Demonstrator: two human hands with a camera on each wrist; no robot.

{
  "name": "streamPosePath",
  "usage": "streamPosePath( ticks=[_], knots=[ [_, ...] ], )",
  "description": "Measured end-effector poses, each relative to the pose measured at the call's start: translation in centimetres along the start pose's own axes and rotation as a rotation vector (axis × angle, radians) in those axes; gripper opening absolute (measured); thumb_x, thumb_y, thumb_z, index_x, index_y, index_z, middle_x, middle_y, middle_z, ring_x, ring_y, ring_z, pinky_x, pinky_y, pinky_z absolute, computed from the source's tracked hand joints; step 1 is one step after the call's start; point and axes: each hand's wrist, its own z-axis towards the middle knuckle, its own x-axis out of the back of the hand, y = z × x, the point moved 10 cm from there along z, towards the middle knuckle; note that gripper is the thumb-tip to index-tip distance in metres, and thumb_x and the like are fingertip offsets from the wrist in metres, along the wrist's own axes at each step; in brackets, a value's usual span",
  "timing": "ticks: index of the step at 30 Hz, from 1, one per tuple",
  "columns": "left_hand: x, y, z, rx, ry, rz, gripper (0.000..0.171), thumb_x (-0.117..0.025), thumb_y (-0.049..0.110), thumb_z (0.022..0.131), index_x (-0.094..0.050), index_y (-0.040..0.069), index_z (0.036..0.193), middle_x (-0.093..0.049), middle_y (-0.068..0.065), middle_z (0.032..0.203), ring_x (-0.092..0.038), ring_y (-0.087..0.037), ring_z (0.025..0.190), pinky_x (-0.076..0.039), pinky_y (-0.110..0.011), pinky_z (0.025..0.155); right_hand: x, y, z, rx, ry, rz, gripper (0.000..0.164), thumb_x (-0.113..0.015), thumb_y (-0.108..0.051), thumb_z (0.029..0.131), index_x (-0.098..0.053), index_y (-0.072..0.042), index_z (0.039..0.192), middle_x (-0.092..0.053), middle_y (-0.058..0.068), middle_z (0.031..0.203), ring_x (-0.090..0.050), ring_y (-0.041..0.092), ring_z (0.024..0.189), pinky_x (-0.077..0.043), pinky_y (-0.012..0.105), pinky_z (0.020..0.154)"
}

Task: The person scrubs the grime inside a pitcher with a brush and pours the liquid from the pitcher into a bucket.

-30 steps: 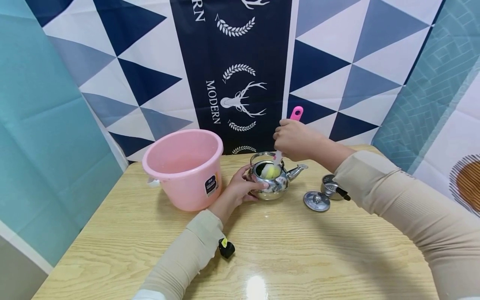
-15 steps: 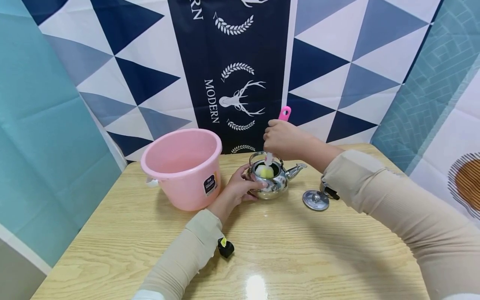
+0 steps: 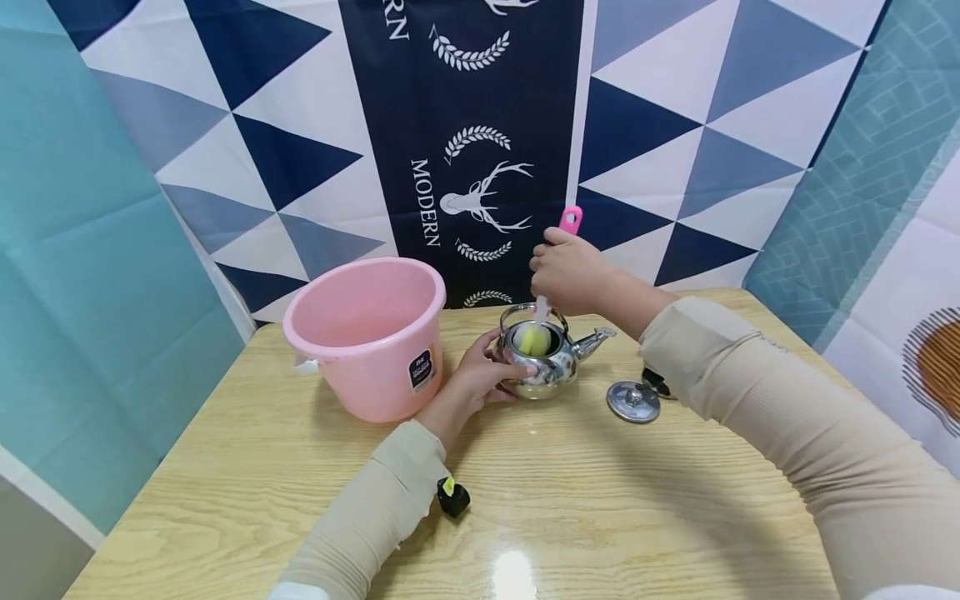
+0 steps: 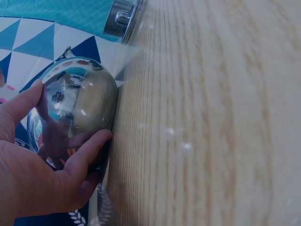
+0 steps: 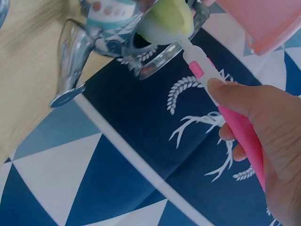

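A shiny metal kettle (image 3: 551, 379) stands without its lid on the table, its spout pointing right and its hoop handle raised. My left hand (image 3: 480, 373) holds its left side, the thumb on the near side and fingers lower down, as the left wrist view of the kettle (image 4: 89, 103) shows. Above the mouth, my right hand (image 3: 570, 271) grips the pink handle of a sponge brush (image 3: 572, 218). The brush's yellow and white sponge head (image 5: 167, 21) sits in the kettle's opening. How deep it reaches is hidden.
Left of the kettle stands a pink bucket (image 3: 360, 375). A metal lid (image 3: 633, 402) lies to the right, beside a small metal piece (image 3: 655, 383) mostly hidden by the right sleeve. By the left sleeve is a black object (image 3: 453, 497). A patterned cloth hangs behind the table.
My right hand has shifted left with the brush, then a little up. The sponge head has moved left in the kettle's mouth. The left hand and kettle have stayed put.
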Motion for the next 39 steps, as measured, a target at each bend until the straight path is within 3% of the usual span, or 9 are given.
streamPosePath(
  ticks=[5, 14, 25, 31, 39],
  knots=[
    [0.0, 0.0, 0.0, -0.004, 0.007, 0.007, 0.088, -0.084, 0.0, 0.074, -0.043, 0.029, 0.146, -0.048, -0.014, 0.126, -0.063, -0.027, 0.088, -0.059, -0.047, 0.068, -0.7, 0.9, -0.8, -0.033, -0.051, 0.049, 0.012, -0.078, -0.03, 0.079, -0.076, -0.019, 0.085, -0.068, 0.002, 0.088, -0.053, 0.024, 0.085, -0.034, 0.039, 0.079],
    [0.0, 0.0, 0.1, -0.002, 0.011, 0.011, 0.086, -0.084, 0.0, 0.074, -0.045, 0.03, 0.144, -0.049, -0.013, 0.124, -0.063, -0.028, 0.092, -0.06, -0.047, 0.068, 0.4, 0.1, -1.2, -0.007, -0.038, 0.072, 0.012, -0.078, -0.03, 0.077, -0.075, -0.019, 0.082, -0.069, 0.001, 0.086, -0.052, 0.023, 0.081, -0.033, 0.039, 0.078],
    [-0.2, 0.3, -0.1, -0.003, -0.011, -0.009, 0.087, -0.081, -0.005, 0.075, -0.043, 0.028, 0.146, -0.048, -0.015, 0.125, -0.063, -0.026, 0.085, -0.058, -0.053, 0.072, 1.6, -1.3, 0.1, 0.016, -0.012, 0.012, 0.015, -0.077, -0.032, 0.081, -0.075, -0.019, 0.088, -0.069, 0.001, 0.092, -0.055, 0.023, 0.087, -0.033, 0.039, 0.08],
    [-0.2, 0.3, 0.0, -0.019, -0.019, -0.012, 0.085, -0.081, -0.004, 0.075, -0.044, 0.028, 0.145, -0.049, -0.015, 0.123, -0.063, -0.025, 0.084, -0.059, -0.048, 0.064, 1.0, -1.2, 1.0, 0.008, -0.014, -0.032, 0.018, -0.077, -0.034, 0.08, -0.075, -0.017, 0.088, -0.069, 0.001, 0.092, -0.055, 0.023, 0.088, -0.034, 0.039, 0.083],
    [-0.1, 0.2, 0.1, -0.016, -0.013, 0.0, 0.086, -0.082, -0.002, 0.074, -0.044, 0.029, 0.145, -0.049, -0.014, 0.124, -0.063, -0.024, 0.085, -0.06, -0.046, 0.064, 0.0, -0.6, 1.7, -0.019, -0.027, -0.025, 0.024, -0.079, -0.036, 0.077, -0.074, -0.015, 0.088, -0.067, 0.003, 0.096, -0.053, 0.026, 0.095, -0.032, 0.043, 0.094]
  ],
)
